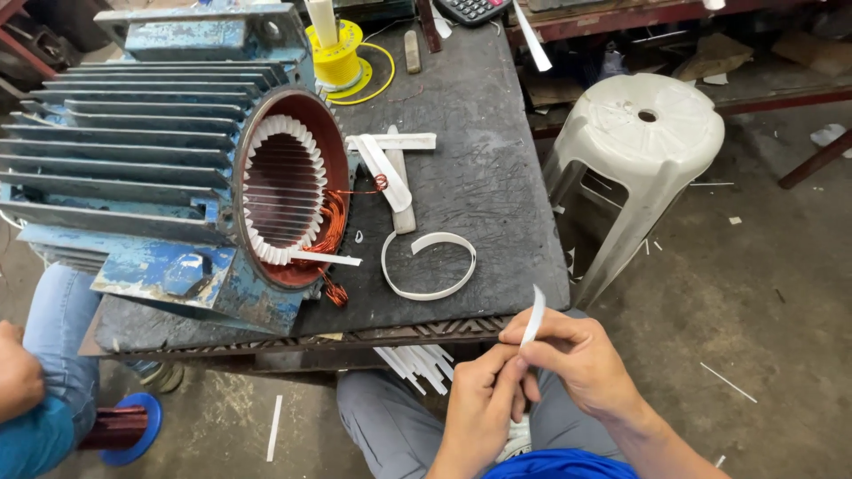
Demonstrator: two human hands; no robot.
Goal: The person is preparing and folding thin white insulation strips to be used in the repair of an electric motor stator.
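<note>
white strip (pixel 532 318) between both hands (perhaps paper)

Blue shirt, grey trousers, bare forearms.

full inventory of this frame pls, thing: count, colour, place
Motor housing: 1, blue, finned, on its side, left of table.
Slot liners: many, white, ringing the bore.
Copper wire: 1 bunch, orange, at bore's lower right.
Table: 1, dark grey, centre.
Curled strip: 1, white, table front.
Flat strips: a few, white, mid table.
Spool: 1, yellow, table rear.
Calculator: 1, dark, top edge.
Stool: 1, off-white plastic, right of table.
Strip bundle: 1, white, under table edge.
Reel: 1, blue with red-brown winding, floor left.
Other person: 1, jeans, lower left.
Left hand: 1, fingers on held strip's lower end.
Right hand: 1, pinching held strip, white.
</note>
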